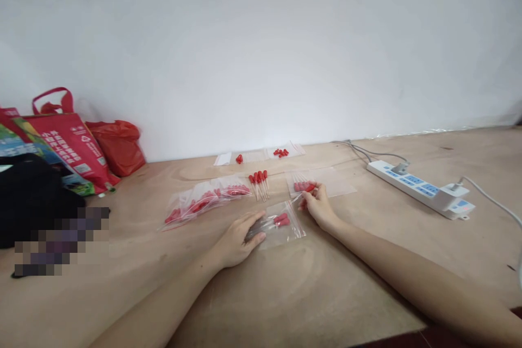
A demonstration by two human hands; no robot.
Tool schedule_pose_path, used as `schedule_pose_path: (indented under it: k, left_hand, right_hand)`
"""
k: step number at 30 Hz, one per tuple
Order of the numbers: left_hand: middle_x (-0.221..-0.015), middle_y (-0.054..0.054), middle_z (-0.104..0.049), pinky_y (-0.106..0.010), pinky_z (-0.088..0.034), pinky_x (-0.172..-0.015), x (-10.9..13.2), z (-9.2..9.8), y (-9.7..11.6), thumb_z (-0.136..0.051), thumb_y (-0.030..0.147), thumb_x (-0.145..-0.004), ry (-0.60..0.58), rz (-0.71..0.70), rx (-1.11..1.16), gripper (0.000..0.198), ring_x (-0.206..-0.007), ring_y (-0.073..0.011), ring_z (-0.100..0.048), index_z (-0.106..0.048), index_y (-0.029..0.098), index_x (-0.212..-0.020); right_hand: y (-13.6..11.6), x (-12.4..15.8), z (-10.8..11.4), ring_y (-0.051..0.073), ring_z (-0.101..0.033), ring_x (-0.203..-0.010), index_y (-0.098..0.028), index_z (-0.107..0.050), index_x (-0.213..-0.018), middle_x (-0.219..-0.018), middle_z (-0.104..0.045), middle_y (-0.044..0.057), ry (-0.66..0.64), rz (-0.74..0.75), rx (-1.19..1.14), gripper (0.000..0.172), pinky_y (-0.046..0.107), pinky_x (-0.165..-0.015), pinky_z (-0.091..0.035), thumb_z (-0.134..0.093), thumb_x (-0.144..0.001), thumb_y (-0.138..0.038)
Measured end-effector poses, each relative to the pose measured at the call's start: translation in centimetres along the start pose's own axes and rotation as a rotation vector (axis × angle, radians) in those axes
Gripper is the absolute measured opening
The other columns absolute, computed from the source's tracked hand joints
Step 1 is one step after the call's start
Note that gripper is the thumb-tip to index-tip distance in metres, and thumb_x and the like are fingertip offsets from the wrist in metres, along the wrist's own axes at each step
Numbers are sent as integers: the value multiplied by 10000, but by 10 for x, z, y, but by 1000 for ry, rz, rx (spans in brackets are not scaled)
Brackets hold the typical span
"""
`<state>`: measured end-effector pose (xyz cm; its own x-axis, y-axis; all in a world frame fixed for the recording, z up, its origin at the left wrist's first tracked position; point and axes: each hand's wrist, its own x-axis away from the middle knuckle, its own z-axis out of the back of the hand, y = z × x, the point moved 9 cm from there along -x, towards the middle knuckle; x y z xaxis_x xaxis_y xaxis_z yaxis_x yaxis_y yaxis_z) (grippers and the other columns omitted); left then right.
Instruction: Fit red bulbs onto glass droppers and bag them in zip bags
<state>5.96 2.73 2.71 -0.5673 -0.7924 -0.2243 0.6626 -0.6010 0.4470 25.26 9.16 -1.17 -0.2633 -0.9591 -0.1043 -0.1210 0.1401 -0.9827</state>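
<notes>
A clear zip bag [296, 232] with a few red-bulbed droppers [281, 219] inside lies flat before me. My left hand [242, 236] grips its left end between thumb and fingers. At the bag's right, open-looking edge, my right hand [318, 206] pinches one more dropper [310, 188] by its red bulb, the thin clear stem pointing down toward the bag. Just behind that hand lies another bag [338, 182] with several droppers in it. Several loose droppers [259, 178] rest side by side in the middle, bulbs away from me.
Filled bags [204, 198] overlap at the left. Red bulbs [281, 153] lie on bags near the wall. A white power strip [420, 187] with plugged cables is at the right. Red bags [116, 144] and a black cloth item [36, 201] stand at the left.
</notes>
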Motion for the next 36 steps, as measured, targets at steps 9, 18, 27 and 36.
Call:
schedule_pose_path:
  k: [9, 18, 27, 36]
  left_hand:
    - [-1220, -68, -485, -358, -363, -945, 1, -2, -2, -459, 280, -812, -7, 20, -1, 418, -1106, -206, -454, -386, 188, -1213]
    - [-1220, -59, -485, -368, -366, -940, 1, -2, -3, -456, 292, -814, -7, 14, -3, 413, -1105, -207, -453, -383, 208, -1212]
    - [-1205, -76, -498, -372, -364, -945, -1, -1, 0, -459, 292, -811, 6, -15, 7, 398, -1106, -209, -455, -421, 191, -1194]
    - [-1200, -66, -504, -366, -372, -934, 1, -2, 0, -459, 288, -810, -3, -29, 21, 297, -1096, -202, -469, -535, 220, -1090]
  right_hand:
    - [2, 22, -38, 31, -371, -302, -184, -468, -776, -537, -526, -66, -425, -50, 125, 278, 156, -293, -259, -618, -615, -353]
    - [8, 12, -36, 138, -549, -511, -161, -561, -656, -590, -602, 23, -366, 110, 309, 284, 237, -450, -416, -643, -600, -427]
    - [-25, 0, -34, 116, -547, -621, -150, -616, -681, -728, -613, 33, -348, 309, 722, 132, 224, -584, -417, -499, -710, -202]
    - [-17, -66, -100, 179, -586, -799, -113, -561, -925, -854, -635, 110, -216, 202, 1002, 250, 235, -667, -420, -528, -680, -148]
